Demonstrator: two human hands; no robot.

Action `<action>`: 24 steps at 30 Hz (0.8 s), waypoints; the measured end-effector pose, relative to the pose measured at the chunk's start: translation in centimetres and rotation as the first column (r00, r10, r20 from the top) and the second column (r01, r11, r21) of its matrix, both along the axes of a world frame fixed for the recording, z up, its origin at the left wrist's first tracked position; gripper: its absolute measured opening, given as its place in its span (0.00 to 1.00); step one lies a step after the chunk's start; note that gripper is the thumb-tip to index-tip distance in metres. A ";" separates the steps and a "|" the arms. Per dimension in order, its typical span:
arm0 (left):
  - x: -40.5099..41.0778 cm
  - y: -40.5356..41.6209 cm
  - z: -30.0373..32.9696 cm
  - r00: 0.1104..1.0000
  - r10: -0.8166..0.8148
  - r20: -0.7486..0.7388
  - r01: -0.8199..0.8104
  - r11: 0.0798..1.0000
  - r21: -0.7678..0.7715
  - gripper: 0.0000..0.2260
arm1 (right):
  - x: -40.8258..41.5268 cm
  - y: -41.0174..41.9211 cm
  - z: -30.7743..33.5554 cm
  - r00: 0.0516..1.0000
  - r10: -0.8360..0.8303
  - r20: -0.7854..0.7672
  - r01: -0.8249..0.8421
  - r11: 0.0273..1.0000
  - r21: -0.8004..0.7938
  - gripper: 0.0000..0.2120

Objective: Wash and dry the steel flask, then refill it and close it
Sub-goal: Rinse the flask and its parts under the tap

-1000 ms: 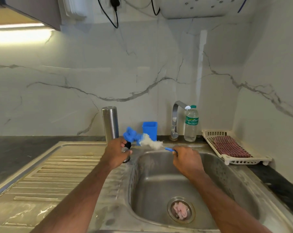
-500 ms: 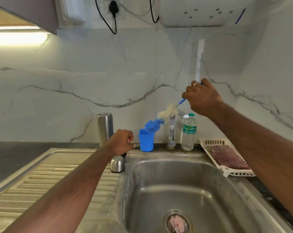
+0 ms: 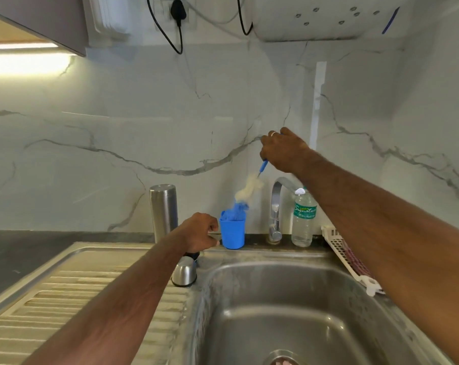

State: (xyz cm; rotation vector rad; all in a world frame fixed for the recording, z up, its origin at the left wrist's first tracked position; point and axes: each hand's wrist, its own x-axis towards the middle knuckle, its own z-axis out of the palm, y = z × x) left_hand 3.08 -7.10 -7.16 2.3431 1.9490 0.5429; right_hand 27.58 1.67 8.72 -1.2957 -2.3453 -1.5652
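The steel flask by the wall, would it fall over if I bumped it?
Probably. The steel flask stands tall and narrow on a small base, so a nudge near its top could tip it. Its smooth round body would likely roll and feel slippery.

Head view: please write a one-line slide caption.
Right hand lowers the bottle brush into the blue cup; left hand hovers above the flask cap.

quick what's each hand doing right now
Left hand: fingers curled, nothing visibly held.
Right hand: holding the bottle brush by its blue handle, its tip in the blue cup.
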 end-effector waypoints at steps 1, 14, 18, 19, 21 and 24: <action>0.1 0.2 -0.1 0.999 0.007 -0.034 -0.007 1.000 -0.017 0.19 | -0.7 0.3 -0.3 1.000 -0.003 0.007 0.003 1.000 0.003 0.12; 0.7 2.9 -1.1 0.997 0.013 -0.079 -0.019 0.998 -0.066 0.24 | -3.2 6.2 -5.8 0.965 -0.210 -0.156 0.161 0.947 -0.277 0.08; 0.5 2.7 -1.2 0.999 0.001 -0.048 -0.003 0.999 -0.037 0.23 | -2.4 8.8 -7.3 0.943 -0.188 -0.273 0.093 0.941 -0.326 0.26; 0.4 2.5 -1.1 0.999 -0.003 -0.033 0.002 1.000 -0.023 0.22 | -2.4 9.2 -7.5 0.947 -0.169 -0.272 0.083 0.950 -0.301 0.28; 0.2 2.1 -0.8 1.000 -0.012 -0.010 0.012 1.000 0.007 0.19 | -2.6 8.4 -7.3 0.944 -0.128 -0.305 0.026 0.948 -0.318 0.33; -0.4 1.4 -0.2 0.999 -0.034 0.013 0.033 0.997 0.072 0.14 | -2.8 5.4 -6.5 0.968 -0.157 -0.196 0.081 0.935 -0.345 0.22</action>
